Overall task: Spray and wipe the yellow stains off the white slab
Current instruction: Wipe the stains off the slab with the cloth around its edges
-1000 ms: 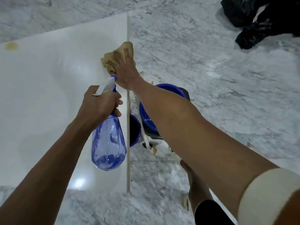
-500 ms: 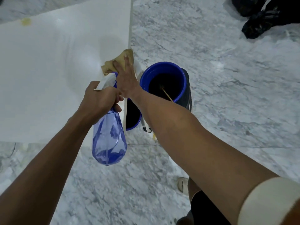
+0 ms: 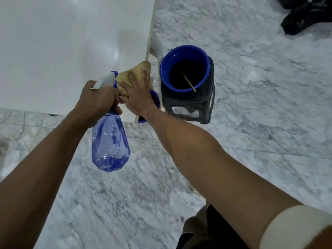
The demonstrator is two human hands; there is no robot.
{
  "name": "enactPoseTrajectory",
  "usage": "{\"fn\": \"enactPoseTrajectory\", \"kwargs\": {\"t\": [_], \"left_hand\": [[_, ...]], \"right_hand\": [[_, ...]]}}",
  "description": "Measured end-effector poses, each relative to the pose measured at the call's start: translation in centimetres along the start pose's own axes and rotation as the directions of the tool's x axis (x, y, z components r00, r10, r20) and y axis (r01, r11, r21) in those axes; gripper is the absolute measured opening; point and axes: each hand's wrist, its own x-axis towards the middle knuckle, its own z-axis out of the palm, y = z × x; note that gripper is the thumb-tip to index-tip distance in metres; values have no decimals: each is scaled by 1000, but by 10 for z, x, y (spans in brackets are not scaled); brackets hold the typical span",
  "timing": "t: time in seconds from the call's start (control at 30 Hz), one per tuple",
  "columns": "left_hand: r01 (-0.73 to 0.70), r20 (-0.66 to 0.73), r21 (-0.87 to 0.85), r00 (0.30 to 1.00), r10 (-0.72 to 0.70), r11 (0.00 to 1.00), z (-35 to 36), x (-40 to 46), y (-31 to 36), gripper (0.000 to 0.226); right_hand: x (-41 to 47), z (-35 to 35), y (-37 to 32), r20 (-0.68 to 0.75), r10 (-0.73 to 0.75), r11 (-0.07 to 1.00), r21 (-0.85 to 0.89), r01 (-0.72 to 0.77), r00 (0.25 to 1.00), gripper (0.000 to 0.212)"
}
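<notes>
Since the earlier frame, the cloth [image 3: 136, 76] was pressed lower on the slab [image 3: 62, 51] by the flat, open right hand [image 3: 138, 99]; the spray bottle [image 3: 110, 141] was kept gripped by the left hand [image 3: 98, 99].

place: indoor room, type unclear; grey-veined marble floor [image 3: 251, 123]; blue bucket [image 3: 186, 69] on dark plastic stool [image 3: 188, 106]

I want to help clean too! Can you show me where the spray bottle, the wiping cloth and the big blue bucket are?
spray bottle [image 3: 110, 146]: head view, on its clear blue body.
wiping cloth [image 3: 133, 74]: head view, on the tan fabric above the fingers.
big blue bucket [image 3: 164, 69]: head view, on its left rim.
</notes>
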Motion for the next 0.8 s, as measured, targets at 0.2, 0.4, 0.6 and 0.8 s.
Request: {"fn": "enactPoseTrajectory", "kwargs": {"t": [0.2,0.4,0.6,0.8], "left_hand": [[54,-43,-60,997,-57,997,-5,-34,-19,31],[52,-68,-76,996,-57,996,-11,-65,-24,18],[93,-54,-78,994,-97,993,-14,-96,-11,19],[81,-37,-194,995,-89,978,-9,-128,29,29]], "right_hand": [[-50,18,-35,-46,67,936,348,-47,997,43],[-81,32,-58,15,27,920,391,-31,1000,45],[-130,-8,-48,256,-172,822,569,-5,951,44],[-149,-97,1,484,-87,413,813,-411,871,65]]}}
